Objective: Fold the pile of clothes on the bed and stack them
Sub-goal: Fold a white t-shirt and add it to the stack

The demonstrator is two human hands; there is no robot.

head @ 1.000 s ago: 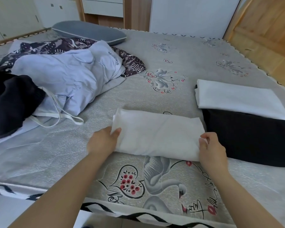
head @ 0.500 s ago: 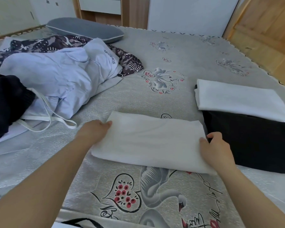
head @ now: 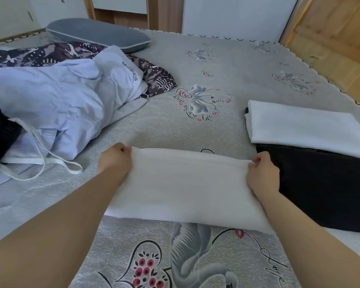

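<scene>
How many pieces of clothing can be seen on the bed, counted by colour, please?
White: 2, the white garment held by the left hand and right hand, and the folded white piece
Black: 2, the folded black piece and the black garment
Lavender: 1, the lavender garment
Dark patterned: 1, the patterned garment
Total: 6

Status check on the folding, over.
Left hand and right hand grip the white garment at its ends, lifted. Folded white-on-black stack to the right. Path there clear.

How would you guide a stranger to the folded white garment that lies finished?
Start at the grey swan-print bed and look to its right side. The folded white garment lies on a black folded one. No hand touches it, unlike the other white piece.
</scene>
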